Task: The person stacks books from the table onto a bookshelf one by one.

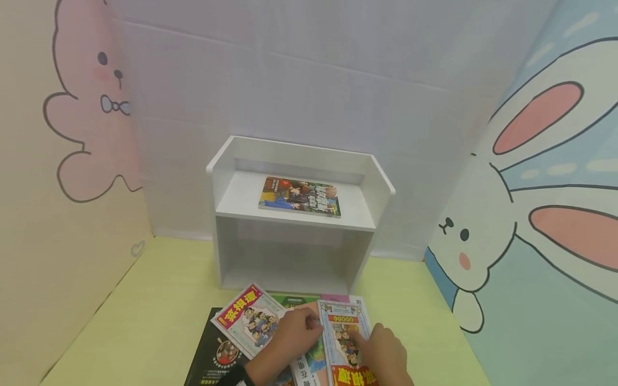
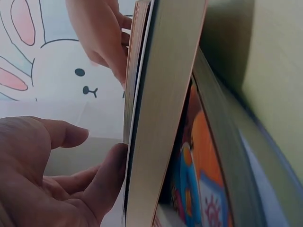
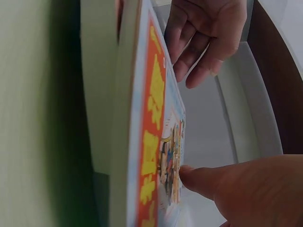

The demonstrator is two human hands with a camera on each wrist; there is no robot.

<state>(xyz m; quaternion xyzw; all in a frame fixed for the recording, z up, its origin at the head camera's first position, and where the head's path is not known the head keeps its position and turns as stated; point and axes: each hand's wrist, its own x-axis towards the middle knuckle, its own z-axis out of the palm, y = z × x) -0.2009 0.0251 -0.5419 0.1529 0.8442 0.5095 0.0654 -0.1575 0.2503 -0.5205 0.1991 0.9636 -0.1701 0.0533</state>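
A comic book (image 1: 346,343) with a red-and-yellow title lies cover up on a stack, its title towards me. My right hand (image 1: 383,351) is over its right side, with one digit touching the cover (image 3: 171,163) in the right wrist view. At its left edge is my left hand (image 1: 296,332), thumb and fingers apart. The left wrist view shows a left fingertip (image 2: 118,158) right at the book's side, above a thick block of pages (image 2: 163,104). Another comic (image 1: 253,321) with a similar title lies slanted beside the left hand.
Beneath them are a black book (image 1: 212,348) and other colourful books (image 1: 316,359). Behind stands a white two-tier shelf (image 1: 294,219), with one comic (image 1: 300,197) lying flat on its upper board. Printed walls (image 1: 487,236) enclose the yellow tabletop (image 1: 125,327) on both sides.
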